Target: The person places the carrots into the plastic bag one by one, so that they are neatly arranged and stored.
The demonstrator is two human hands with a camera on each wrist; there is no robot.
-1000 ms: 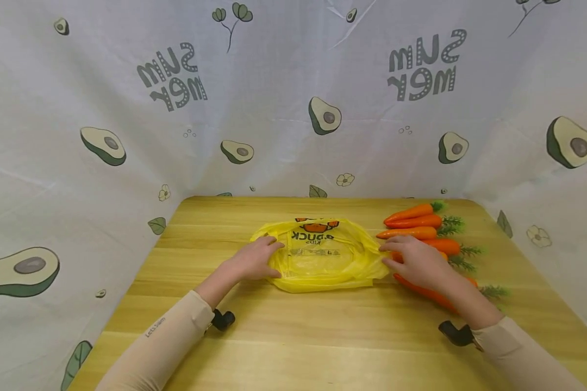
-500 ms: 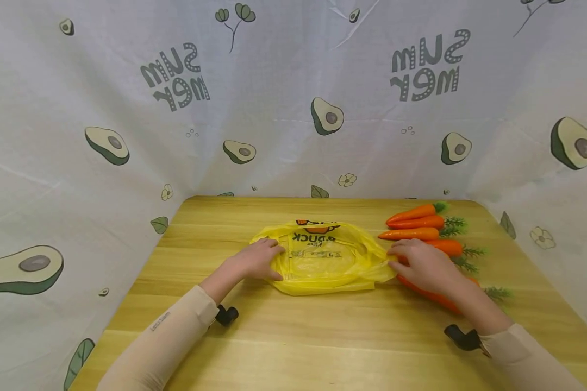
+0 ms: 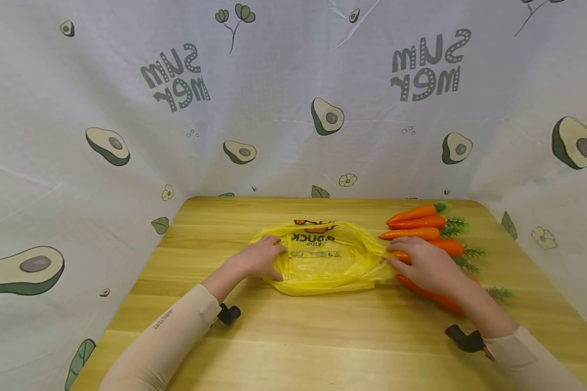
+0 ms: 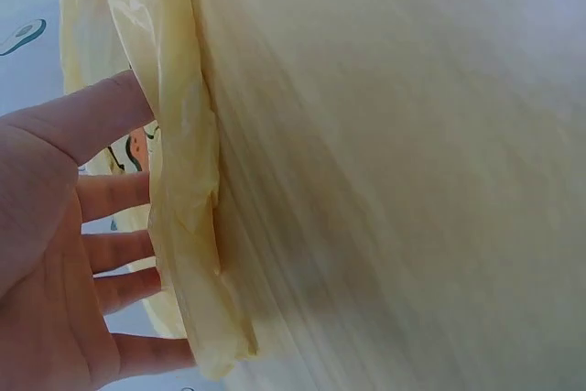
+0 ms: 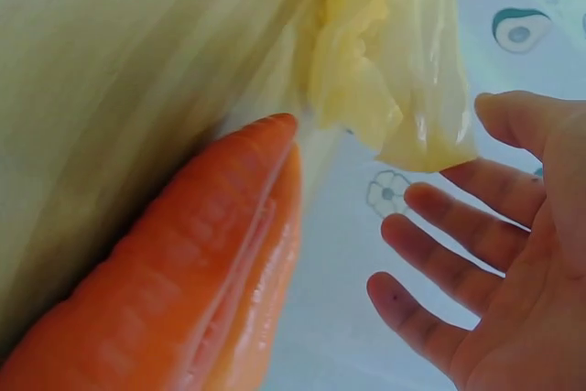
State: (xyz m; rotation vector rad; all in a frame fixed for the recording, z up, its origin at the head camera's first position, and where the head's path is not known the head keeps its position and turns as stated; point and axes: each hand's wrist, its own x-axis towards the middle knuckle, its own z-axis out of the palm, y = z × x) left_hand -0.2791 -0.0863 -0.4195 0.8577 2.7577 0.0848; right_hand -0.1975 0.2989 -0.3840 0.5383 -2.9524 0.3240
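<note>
Near the middle of the wooden surface [image 3: 293,353] lies a yellow plastic bag [image 3: 323,263], mouth facing up, between the two hands. Its printed emblem is interrupted by the far rim; the lettering beneath reads reversed, with the smallest line illegible. Left hand [image 3: 256,259]: at the bag's left end, fingers and thumb spread wide; in the left wrist view the plastic covers the tips, so their exact contact cannot be confirmed. Right hand [image 3: 423,263]: fingers extended and apart, thumb clear of them, index fingertip at the bag's right corner; whether it touches cannot be told. Orange carrots [image 3: 411,233] with green tops lie to the right, beneath and around the right hand and forearm, which hide several; no reliable count is possible. The right wrist view crops the nearest ones at its lower edge.
</note>
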